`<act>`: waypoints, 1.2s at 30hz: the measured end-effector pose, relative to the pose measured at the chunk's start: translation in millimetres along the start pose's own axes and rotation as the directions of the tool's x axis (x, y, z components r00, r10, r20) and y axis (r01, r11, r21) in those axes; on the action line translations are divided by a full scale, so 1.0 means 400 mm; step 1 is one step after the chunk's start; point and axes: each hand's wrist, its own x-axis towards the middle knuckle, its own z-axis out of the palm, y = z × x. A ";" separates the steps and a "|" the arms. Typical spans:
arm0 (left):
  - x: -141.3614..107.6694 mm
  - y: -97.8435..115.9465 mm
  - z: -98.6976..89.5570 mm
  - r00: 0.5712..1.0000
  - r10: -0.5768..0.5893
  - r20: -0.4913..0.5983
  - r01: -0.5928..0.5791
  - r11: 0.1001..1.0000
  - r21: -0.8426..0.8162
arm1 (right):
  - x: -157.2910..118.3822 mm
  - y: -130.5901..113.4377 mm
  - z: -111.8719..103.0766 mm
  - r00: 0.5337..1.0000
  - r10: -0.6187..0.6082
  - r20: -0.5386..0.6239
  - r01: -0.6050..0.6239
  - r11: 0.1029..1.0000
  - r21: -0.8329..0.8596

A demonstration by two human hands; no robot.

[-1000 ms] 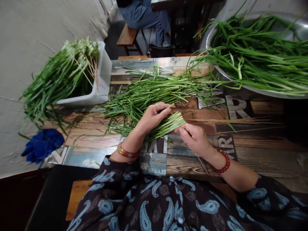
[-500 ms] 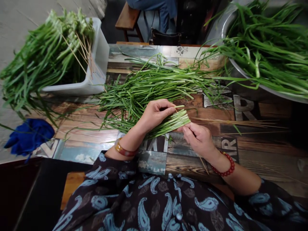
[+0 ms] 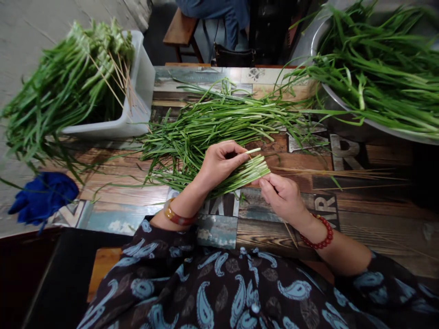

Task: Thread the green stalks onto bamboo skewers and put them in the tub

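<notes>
- Left hand [image 3: 221, 163]: fingers wrap a bundle of green stalks [image 3: 252, 172] over the surface [image 3: 267, 235].
- Right hand [image 3: 283, 194]: fingers pinch together at the bundle's pale ends; exact grip hidden.
- Beyond: loose stalks [image 3: 226, 119] lie between white tub [image 3: 143, 87] and metal basin [image 3: 391, 130].
- Right: thin sticks [image 3: 343, 172].

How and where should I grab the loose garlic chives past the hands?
Maybe hold the loose garlic chives by their pale stem ends, from the right: they lie roughly side by side there, while leafy tips spread messily leftward.
</notes>
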 end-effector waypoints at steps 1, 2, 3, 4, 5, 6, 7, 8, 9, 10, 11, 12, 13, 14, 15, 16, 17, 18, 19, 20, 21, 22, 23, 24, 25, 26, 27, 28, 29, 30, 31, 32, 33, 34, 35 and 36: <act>0.000 0.000 0.000 1.000 0.002 -0.004 -0.002 1.000 0.002 | 0.000 0.000 0.000 1.000 -0.001 -0.001 0.001 1.000 0.000; 0.000 0.000 0.001 1.000 0.004 -0.007 -0.004 1.000 0.004 | 0.000 0.000 0.000 1.000 -0.004 -0.004 0.004 1.000 0.001; -0.001 0.000 0.001 1.000 0.007 -0.011 -0.007 1.000 0.009 | 0.000 0.001 0.001 1.000 -0.009 -0.008 0.009 1.000 0.002; -0.001 0.000 0.001 1.000 0.009 -0.014 -0.009 1.000 0.013 | 0.000 0.001 0.001 1.000 -0.014 -0.011 0.015 1.000 0.004; -0.001 0.000 0.001 1.000 0.012 -0.017 -0.012 1.000 0.018 | 0.000 0.001 0.001 1.000 -0.019 -0.014 0.019 1.000 0.006; -0.001 0.001 0.002 1.000 0.015 -0.020 -0.015 1.000 0.022 | 0.000 0.001 0.001 1.000 -0.021 -0.016 0.022 1.000 0.007; -0.001 0.001 0.002 1.000 0.018 -0.024 -0.018 1.000 0.026 | 0.000 0.001 0.001 1.000 -0.021 -0.016 0.022 1.000 0.009; -0.001 0.002 0.003 0.999 0.022 -0.027 -0.022 0.999 0.029 | 0.000 0.001 0.000 1.000 -0.018 -0.014 0.018 1.000 0.011; -0.001 0.003 0.003 0.999 0.028 -0.030 -0.027 0.999 0.032 | 0.000 0.001 0.000 1.000 -0.013 -0.012 0.013 1.000 0.011; -0.002 0.004 0.003 0.999 0.033 -0.031 -0.032 0.999 0.036 | 0.000 0.001 0.000 1.000 -0.008 -0.012 0.009 1.000 0.011; -0.002 0.004 0.003 0.999 0.039 -0.033 -0.038 0.998 0.042 | 0.000 0.001 0.001 1.000 -0.005 -0.013 0.005 1.000 0.009; -0.002 0.005 0.003 0.998 0.044 -0.034 -0.043 0.998 0.050 | 0.000 0.001 0.001 1.000 -0.003 -0.013 0.003 1.000 0.007; -0.003 0.006 0.003 0.998 0.050 -0.034 -0.048 0.997 0.061 | 0.000 0.001 0.001 1.000 -0.001 -0.015 0.001 1.000 0.006; -0.003 0.007 0.003 0.998 0.056 -0.036 -0.053 0.996 0.073 | 0.000 0.001 0.002 1.000 -0.001 -0.018 0.001 1.000 0.005; -0.004 0.008 0.003 0.997 0.062 -0.038 -0.059 0.995 0.085 | 0.000 0.002 0.003 1.000 -0.001 -0.020 0.001 1.000 0.006; -0.004 0.009 0.004 0.997 0.070 -0.039 -0.066 0.993 0.097 | 0.000 0.002 0.003 1.000 0.001 -0.021 0.000 1.000 0.010; -0.004 0.010 0.004 0.996 0.079 -0.039 -0.075 0.991 0.108 | 0.000 0.003 0.004 1.000 0.002 -0.022 -0.002 1.000 0.015; -0.004 0.011 0.004 0.995 0.091 -0.039 -0.086 0.989 0.117 | 0.000 0.003 0.004 1.000 0.005 -0.023 -0.004 1.000 0.020; -0.005 0.011 0.004 0.994 0.104 -0.039 -0.098 0.987 0.126 | 0.000 0.004 0.004 1.000 0.007 -0.026 -0.006 1.000 0.026; -0.005 0.012 0.005 0.992 0.118 -0.040 -0.111 0.984 0.137 | -0.001 0.004 0.005 1.000 0.009 -0.026 -0.008 1.000 0.030; -0.004 0.012 0.005 0.990 0.132 -0.040 -0.124 0.981 0.150 | -0.001 0.004 0.005 1.000 0.012 -0.026 -0.011 0.999 0.033; -0.004 0.011 0.006 0.988 0.146 -0.041 -0.137 0.977 0.164 | -0.001 0.005 0.005 1.000 0.015 -0.026 -0.014 0.999 0.036; -0.004 0.011 0.006 0.986 0.160 -0.042 -0.150 0.972 0.179 | -0.001 0.005 0.004 1.000 0.019 -0.025 -0.018 0.999 0.038; -0.004 0.010 0.006 0.984 0.175 -0.040 -0.164 0.968 0.191 | 0.000 0.005 0.004 0.999 0.024 -0.022 -0.023 0.999 0.041; -0.004 0.010 0.005 0.981 0.191 -0.037 -0.180 0.963 0.200 | 0.000 0.005 0.004 0.999 0.028 -0.021 -0.027 0.999 0.044; -0.004 0.009 0.004 0.978 0.208 -0.030 -0.197 0.959 0.205 | 0.000 0.005 0.004 0.999 0.030 -0.019 -0.029 0.999 0.046; -0.003 0.009 0.003 0.975 0.223 -0.023 -0.214 0.955 0.207 | 0.000 0.005 0.004 0.999 0.029 -0.020 -0.028 0.998 0.048; -0.003 0.008 0.002 0.972 0.236 -0.015 -0.228 0.951 0.209 | 0.000 0.005 0.004 0.999 0.028 -0.020 -0.027 0.998 0.050; -0.003 0.008 0.001 0.969 0.246 -0.007 -0.239 0.947 0.212 | 0.000 0.006 0.004 0.999 0.028 -0.019 -0.027 0.998 0.053; -0.003 0.007 -0.001 0.967 0.253 -0.001 -0.247 0.944 0.217 | 0.000 0.007 0.004 0.999 0.029 -0.018 -0.027 0.998 0.059; -0.002 0.007 -0.002 0.967 0.256 0.004 -0.251 0.942 0.224 | 0.000 0.008 0.004 0.999 0.031 -0.017 -0.030 0.997 0.067; -0.002 0.006 -0.003 0.966 0.258 0.009 -0.253 0.939 0.232 | 0.000 0.009 0.005 0.999 0.035 -0.016 -0.033 0.997 0.076; -0.002 0.004 -0.004 0.966 0.259 0.014 -0.254 0.937 0.241 | 0.000 0.009 0.005 0.999 0.040 -0.015 -0.038 0.996 0.084; -0.001 0.003 -0.005 0.965 0.260 0.019 -0.257 0.934 0.249 | 0.000 0.009 0.006 0.999 0.045 -0.013 -0.043 0.995 0.091; -0.001 0.001 -0.005 0.964 0.264 0.026 -0.262 0.930 0.258 | 0.001 0.009 0.006 0.999 0.049 -0.013 -0.048 0.994 0.097; -0.001 -0.001 -0.005 0.962 0.272 0.034 -0.271 0.924 0.269 | 0.002 0.009 0.006 0.998 0.054 -0.012 -0.052 0.993 0.101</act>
